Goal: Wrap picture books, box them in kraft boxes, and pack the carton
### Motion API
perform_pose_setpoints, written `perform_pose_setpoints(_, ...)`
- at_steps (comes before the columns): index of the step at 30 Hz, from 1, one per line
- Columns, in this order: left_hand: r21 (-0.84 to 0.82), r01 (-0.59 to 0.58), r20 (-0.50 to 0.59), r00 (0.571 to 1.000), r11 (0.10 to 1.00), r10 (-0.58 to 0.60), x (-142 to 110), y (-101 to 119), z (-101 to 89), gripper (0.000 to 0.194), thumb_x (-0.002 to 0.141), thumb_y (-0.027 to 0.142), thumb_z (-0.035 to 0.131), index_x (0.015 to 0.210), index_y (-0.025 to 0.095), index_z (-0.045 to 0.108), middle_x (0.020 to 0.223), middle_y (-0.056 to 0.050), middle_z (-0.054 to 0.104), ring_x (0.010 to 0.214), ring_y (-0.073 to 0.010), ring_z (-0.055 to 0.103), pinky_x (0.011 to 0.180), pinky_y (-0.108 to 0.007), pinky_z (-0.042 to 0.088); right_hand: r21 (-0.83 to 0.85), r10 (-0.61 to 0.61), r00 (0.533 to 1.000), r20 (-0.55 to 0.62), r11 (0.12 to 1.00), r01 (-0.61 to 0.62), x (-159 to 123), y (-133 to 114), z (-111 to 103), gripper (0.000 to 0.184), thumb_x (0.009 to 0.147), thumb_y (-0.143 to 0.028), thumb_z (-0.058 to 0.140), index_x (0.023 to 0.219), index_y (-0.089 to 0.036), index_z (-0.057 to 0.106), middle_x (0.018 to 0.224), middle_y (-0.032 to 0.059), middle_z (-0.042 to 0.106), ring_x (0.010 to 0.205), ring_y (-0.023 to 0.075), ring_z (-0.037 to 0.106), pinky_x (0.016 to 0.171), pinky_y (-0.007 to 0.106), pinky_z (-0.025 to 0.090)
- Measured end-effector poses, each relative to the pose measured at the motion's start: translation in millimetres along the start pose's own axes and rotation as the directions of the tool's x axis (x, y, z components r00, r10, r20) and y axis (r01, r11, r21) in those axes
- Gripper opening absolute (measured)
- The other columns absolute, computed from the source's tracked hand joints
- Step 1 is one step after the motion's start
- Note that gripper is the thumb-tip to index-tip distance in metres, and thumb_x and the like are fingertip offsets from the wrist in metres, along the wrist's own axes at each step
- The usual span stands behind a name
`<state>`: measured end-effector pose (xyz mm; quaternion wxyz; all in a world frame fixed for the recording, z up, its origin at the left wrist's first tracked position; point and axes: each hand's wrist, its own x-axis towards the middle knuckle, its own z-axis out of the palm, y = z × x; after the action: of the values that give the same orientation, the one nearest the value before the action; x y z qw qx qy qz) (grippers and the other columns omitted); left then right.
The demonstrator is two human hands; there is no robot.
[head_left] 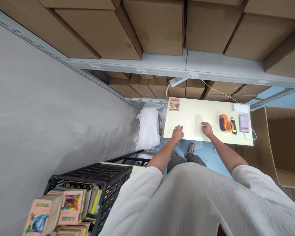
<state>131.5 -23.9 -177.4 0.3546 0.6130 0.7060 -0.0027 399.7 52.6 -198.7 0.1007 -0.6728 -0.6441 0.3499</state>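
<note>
My left hand (178,133) rests on the front part of the pale tabletop (189,113), fingers somewhat apart and holding nothing that I can see. To its right, my right hand (207,129) has its fingers pinched at the edge of a thin, whitish translucent sheet (199,122) lying on the table. A small pink book (174,104) with a coloured picture lies at the back left corner. Right of my right hand are an orange tape dispenser (225,122) with a roll of tape, a black and yellow utility knife (233,126) and a phone (244,123) with a lit screen.
A black plastic crate (115,175) full of books (71,205) stands at lower left. White packing sheets (148,126) are piled left of the table. An open cardboard box (262,141) stands at right. Shelves (162,62) with brown boxes (157,28) rise behind; a white box (241,108) and power strip (178,81) are near.
</note>
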Motion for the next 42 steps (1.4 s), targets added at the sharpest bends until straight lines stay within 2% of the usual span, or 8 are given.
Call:
perform_pose_setpoints(6,0.183,0.029,0.056,0.998,0.983,-0.040,2,5,-0.2,0.054,0.103,0.021,0.054,0.157,0.022,0.059,0.177,-0.016,0.043,0.156,-0.0373,0.048,0.125,-0.052,0.048,-0.134,-0.124,0.992,-0.007,0.983,0.122,9,18,5,0.046,0.092,-0.020,0.056,0.133,-0.016,0.076,0.150,0.0194,0.061,0.128,0.0357,0.064,0.111,0.048,0.055)
perform_pose_setpoints(11,0.172,0.029,0.071,0.997,0.985,-0.042,9,-1,-1.8,0.051,0.101,0.020,0.055,0.152,0.023,0.063,0.175,-0.015,0.045,0.156,-0.0369,0.047,0.123,-0.052,0.049,-0.157,-0.223,0.959,0.177,0.955,0.251,12,7,16,0.047,0.096,-0.016,0.054,0.139,-0.017,0.073,0.142,0.0172,0.067,0.128,0.0334,0.063,0.113,0.044,0.053)
perform_pose_setpoints(14,0.131,0.020,0.085,0.996,0.991,-0.031,13,-8,-3.5,0.050,0.103,0.020,0.053,0.152,0.022,0.064,0.174,-0.014,0.048,0.154,-0.0344,0.050,0.123,-0.048,0.049,-0.186,-0.163,0.959,0.230,0.960,0.208,16,1,21,0.049,0.098,-0.017,0.054,0.144,-0.015,0.070,0.141,0.0184,0.068,0.126,0.0321,0.065,0.110,0.041,0.053)
perform_pose_setpoints(18,0.023,-0.011,0.052,0.999,1.000,0.010,23,-23,-13.0,0.051,0.105,0.016,0.049,0.153,0.018,0.065,0.164,-0.013,0.059,0.149,-0.0283,0.058,0.127,-0.041,0.047,-0.216,-0.064,0.978,0.200,0.970,0.108,24,-10,24,0.045,0.098,-0.018,0.056,0.140,-0.016,0.072,0.140,0.0187,0.068,0.123,0.0312,0.067,0.106,0.039,0.054)
perform_pose_setpoints(24,-0.021,-0.017,-0.104,0.994,1.000,0.014,53,-48,-46.6,0.058,0.102,0.014,0.052,0.159,0.019,0.061,0.172,-0.013,0.054,0.158,-0.0284,0.051,0.134,-0.043,0.041,0.031,0.012,0.992,0.129,0.999,-0.016,50,-58,37,0.037,0.093,-0.017,0.060,0.126,-0.019,0.077,0.133,0.0134,0.076,0.117,0.0266,0.073,0.108,0.037,0.056)
perform_pose_setpoints(31,0.090,-0.010,-0.080,0.997,0.996,0.017,86,-57,-79.4,0.082,0.100,0.031,0.069,0.175,0.021,0.037,0.189,-0.019,0.021,0.174,-0.0373,0.027,0.138,-0.052,0.033,0.374,0.134,0.979,0.152,0.909,-0.183,90,-130,74,0.035,0.086,-0.025,0.068,0.120,-0.022,0.079,0.126,0.0076,0.082,0.118,0.0262,0.075,0.110,0.042,0.059)
perform_pose_setpoints(38,0.229,-0.098,0.040,0.995,0.969,0.091,98,-64,-79.5,0.102,0.095,0.030,0.076,0.181,0.019,0.023,0.191,-0.023,0.007,0.178,-0.0394,0.009,0.142,-0.060,0.017,0.510,0.195,0.975,0.107,0.831,-0.222,116,-162,102,0.059,0.078,-0.023,0.070,0.137,-0.022,0.073,0.148,0.0116,0.074,0.136,0.0279,0.070,0.118,0.043,0.056)
perform_pose_setpoints(42,0.272,-0.126,0.066,0.992,0.954,0.112,99,-68,-74.8,0.104,0.093,0.022,0.076,0.182,0.020,0.023,0.191,-0.023,0.007,0.178,-0.0389,0.008,0.141,-0.061,0.016,0.535,0.218,0.970,0.108,0.809,-0.242,119,-169,112,0.061,0.076,-0.023,0.069,0.137,-0.022,0.072,0.142,0.0107,0.077,0.131,0.0283,0.072,0.117,0.044,0.056)
